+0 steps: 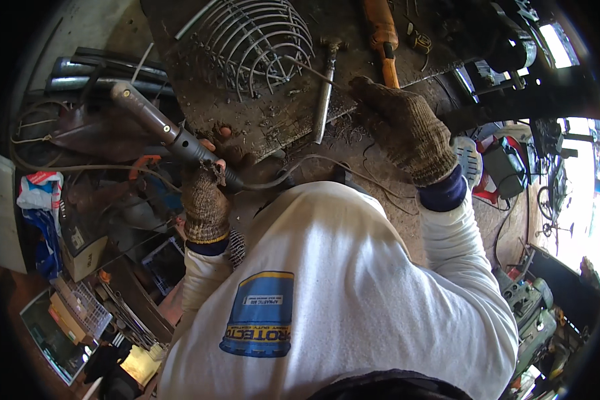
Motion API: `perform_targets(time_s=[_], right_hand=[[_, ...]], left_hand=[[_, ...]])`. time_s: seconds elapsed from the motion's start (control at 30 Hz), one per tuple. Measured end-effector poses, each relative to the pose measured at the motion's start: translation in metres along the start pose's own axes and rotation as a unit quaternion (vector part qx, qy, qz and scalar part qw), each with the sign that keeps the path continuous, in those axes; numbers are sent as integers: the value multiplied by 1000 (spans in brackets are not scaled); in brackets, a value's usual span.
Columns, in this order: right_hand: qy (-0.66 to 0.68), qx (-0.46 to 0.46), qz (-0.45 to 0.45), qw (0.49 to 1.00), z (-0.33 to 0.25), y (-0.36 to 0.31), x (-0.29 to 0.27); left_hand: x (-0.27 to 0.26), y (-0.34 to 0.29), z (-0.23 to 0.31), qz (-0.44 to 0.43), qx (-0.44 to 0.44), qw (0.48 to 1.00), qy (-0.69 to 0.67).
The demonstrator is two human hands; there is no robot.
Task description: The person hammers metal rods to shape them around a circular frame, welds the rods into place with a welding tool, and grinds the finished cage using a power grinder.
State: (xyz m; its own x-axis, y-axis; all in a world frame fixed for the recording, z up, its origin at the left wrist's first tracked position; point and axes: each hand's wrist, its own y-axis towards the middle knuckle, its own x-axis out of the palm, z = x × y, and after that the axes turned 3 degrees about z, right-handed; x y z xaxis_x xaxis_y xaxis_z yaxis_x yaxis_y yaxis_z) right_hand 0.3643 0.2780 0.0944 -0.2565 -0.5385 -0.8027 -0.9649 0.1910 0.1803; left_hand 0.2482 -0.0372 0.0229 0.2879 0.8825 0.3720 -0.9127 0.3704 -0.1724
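Closed around the dark grip of a welding electrode holder (150, 119) is my left hand (205, 207), in a worn knitted glove with bare fingertips showing. A thin rod (142, 63) sticks up from the holder's far end, and a cable (267, 185) leaves its near end. My right hand (407, 127), in a dirty brown glove, grips a thin metal rod (317, 73). This rod points left to a rounded cage of bent metal bars (257, 40) on the dark worktable (273, 130). Whether its tip touches the cage I cannot tell.
A metal-handled hammer (327, 93) lies between the cage and my right hand. Beyond it is an orange power tool (382, 33), with a yellow tape measure (420, 41) beside it. Metal pipes (107, 83) lie at the left. A green machine (530, 320) stands at the lower right.
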Motion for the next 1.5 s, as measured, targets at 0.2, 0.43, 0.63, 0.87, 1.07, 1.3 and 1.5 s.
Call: perform_targets(time_s=[0.2, 0.43, 0.63, 0.87, 1.07, 1.3, 1.5], right_hand=[[-40, -4, -103, 994, 11, 26, -17], [-18, -69, -91, 993, 30, 29, -24], [26, -32, -104, 994, 18, 39, -20], [-52, -65, -68, 994, -5, 49, -7], [-44, -26, -61, 997, -9, 40, 16], [-57, 19, -112, 992, -35, 45, 16], [-4, -30, -49, 998, -17, 36, 38]], left_hand=[[11, -20, -26, 4, 30, 999, -36], [16, -36, -38, 33, 18, 993, -116], [26, -31, -29, 13, 21, 995, -95], [17, -19, -33, -45, -2, 995, -92], [16, -20, -29, -30, -45, 992, -113], [5, -12, -34, -30, -82, 986, -140], [7, -9, -33, -35, -96, 979, -175]])
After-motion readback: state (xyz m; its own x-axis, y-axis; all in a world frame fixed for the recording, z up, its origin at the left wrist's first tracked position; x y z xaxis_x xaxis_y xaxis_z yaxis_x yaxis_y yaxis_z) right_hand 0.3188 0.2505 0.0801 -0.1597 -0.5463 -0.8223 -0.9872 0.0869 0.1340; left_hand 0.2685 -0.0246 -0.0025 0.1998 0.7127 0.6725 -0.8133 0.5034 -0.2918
